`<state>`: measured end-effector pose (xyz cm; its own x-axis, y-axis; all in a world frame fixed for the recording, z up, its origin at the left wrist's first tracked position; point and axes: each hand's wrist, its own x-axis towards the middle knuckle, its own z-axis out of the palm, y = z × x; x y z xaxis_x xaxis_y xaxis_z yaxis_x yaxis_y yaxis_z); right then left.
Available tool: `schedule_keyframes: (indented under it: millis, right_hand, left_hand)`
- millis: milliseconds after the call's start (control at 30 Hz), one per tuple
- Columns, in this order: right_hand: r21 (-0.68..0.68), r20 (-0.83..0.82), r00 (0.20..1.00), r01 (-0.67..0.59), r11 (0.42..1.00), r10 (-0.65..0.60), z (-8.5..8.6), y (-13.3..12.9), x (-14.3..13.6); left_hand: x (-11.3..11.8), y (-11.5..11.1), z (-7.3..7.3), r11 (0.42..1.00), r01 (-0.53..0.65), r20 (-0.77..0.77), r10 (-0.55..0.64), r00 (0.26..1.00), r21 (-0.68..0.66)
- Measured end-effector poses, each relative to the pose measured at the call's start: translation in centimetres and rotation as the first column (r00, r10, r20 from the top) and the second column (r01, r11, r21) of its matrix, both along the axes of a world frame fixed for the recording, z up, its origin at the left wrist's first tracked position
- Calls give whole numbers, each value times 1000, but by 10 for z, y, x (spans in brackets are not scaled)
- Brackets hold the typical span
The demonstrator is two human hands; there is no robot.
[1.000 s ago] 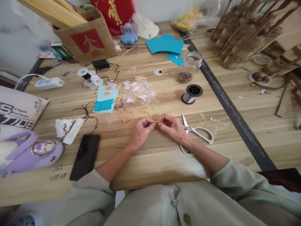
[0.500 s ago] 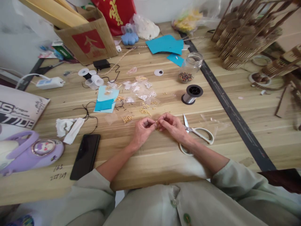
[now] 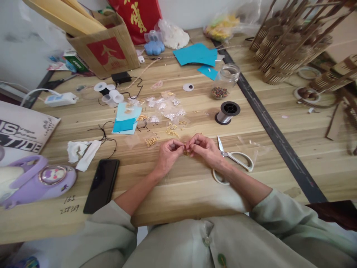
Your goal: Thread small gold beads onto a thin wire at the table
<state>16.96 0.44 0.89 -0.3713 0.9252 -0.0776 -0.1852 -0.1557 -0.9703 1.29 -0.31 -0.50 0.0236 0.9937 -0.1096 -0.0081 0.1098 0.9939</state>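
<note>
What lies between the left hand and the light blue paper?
Between the left hand and the light blue paper is a pile of small gold-coloured pieces, with short dark pieces closer to the paper; the head view shows this.

On my table (image 3: 167,193), the phone (image 3: 102,186) lies to the left, with the crumpled tissue (image 3: 83,154) just behind it, and the scissors (image 3: 237,160) lie to the right, partly under my right forearm (image 3: 244,182). Behind the scissors stands the wire spool (image 3: 227,112), and behind that the jar (image 3: 224,82), with beads (image 3: 219,92) in its bottom. Small packets (image 3: 163,105) lie between the jar and the thread spools (image 3: 108,93).
</note>
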Motion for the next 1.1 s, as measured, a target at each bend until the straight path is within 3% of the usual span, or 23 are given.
schedule_keyframes:
  millis: [167, 300, 533, 767, 1100]
  right_hand:
    - [10, 49, 998, -35, 999, 34, -1, 0, 0]
    - [119, 197, 980, -11, 993, -12, -5, -2, 1]
    - [367, 505, 843, -14, 930, -186, -7, -5, 2]
    - [449, 558, 792, -38, 893, -247, -9, -4, 1]
    - [456, 586, 778, -85, 886, -227, -7, -4, 2]
  left_hand:
    - [-2, 1, 1, 999, -27, -7, 27, 1000, 19]
    - [-2, 2, -1, 998, -50, -12, 51, 999, 27]
    - [-2, 2, -1, 999, -49, -13, 49, 999, 23]
    - [-2, 3, -4, 999, -48, 37, 48, 998, 9]
    - [-3, 3, -5, 1000, -5, 78, 4, 997, 11]
